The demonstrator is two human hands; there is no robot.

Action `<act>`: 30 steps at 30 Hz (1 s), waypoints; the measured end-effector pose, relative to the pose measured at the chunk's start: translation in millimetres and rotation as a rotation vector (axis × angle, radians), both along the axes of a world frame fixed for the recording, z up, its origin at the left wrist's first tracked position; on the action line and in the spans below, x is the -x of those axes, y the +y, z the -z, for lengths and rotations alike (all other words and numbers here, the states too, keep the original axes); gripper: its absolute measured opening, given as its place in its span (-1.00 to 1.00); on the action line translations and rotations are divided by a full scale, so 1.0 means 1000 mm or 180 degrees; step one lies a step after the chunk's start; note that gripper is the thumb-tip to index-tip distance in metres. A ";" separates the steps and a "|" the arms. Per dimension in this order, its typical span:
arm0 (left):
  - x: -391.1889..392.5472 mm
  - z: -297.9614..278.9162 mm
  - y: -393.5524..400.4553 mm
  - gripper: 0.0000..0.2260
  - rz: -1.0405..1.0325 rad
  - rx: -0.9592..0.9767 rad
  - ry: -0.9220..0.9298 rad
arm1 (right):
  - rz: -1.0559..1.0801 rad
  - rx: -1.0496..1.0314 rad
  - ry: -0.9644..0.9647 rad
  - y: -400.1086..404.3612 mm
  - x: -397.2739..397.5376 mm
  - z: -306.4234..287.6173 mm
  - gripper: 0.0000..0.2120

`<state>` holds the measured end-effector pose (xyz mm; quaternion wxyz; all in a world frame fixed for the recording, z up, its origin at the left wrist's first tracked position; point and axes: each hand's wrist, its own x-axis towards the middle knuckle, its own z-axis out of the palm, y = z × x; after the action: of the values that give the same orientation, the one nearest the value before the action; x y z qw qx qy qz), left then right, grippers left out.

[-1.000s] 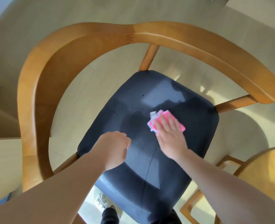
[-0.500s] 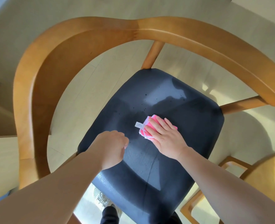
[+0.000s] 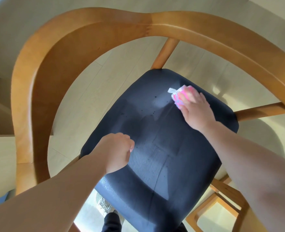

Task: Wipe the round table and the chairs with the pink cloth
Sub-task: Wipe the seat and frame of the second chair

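Chair (image 3: 38, 84) fills the view, seen from above: curved wooden back-and-arm rail arcs round the far side, dark padded seat (image 3: 155, 148) in the middle, pale floor (image 3: 91, 84) showing through the gap. Second chair (image 3: 222, 203) pokes in at bottom right, just beside the first; the round table itself I can't pick out for sure. Seat shows small dark specks near its far half and a sheen on the surface, so this is likely the seat-wiping step, with the chair pulled out for access from the front edge. Right arm reaches long across the seat to the far right corner, right hand (image 3: 195, 111) palm down, fingers flat and spread, pressing the cloth (image 3: 180, 96) onto the seat; flat palm gives even pressure for a sweep. Cloth is bunched, pink with a white tag or corner sticking out to the left. Left arm comes in from bottom left, left hand (image 3: 116, 153) over the near left part of the seat, fingers curled into a loose fist holding nothing; whether it touches the seat I can't tell, probably idle or bracing. A shoe (image 3: 105, 205) shows below the seat's front edge.
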<state>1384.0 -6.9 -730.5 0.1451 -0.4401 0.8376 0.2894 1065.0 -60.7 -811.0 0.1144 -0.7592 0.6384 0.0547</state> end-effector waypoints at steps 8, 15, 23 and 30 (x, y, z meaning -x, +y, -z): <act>-0.009 0.006 -0.003 -0.77 -0.0042 0.0045 0.0049 | 0.1529 -0.0072 -0.0134 -0.036 0.025 0.014 -0.54; -0.016 -0.002 -0.007 -0.79 -0.0050 -0.0008 0.0028 | 0.0809 0.0493 -0.0228 -0.013 -0.034 0.005 -0.61; -0.030 -0.024 -0.005 -0.77 -0.0054 -0.0232 -0.0265 | -0.0878 -0.0067 -0.0270 0.033 -0.157 0.010 -0.58; -0.047 -0.025 -0.006 -0.79 -0.0163 -0.0175 -0.0287 | -0.1529 -0.0069 0.0060 0.006 -0.144 0.003 -0.57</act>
<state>1431.0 -12.8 -705.7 0.1873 -0.4699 0.8104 0.2957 1208.9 -54.9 -814.4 0.1003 -0.8874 0.4399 0.0943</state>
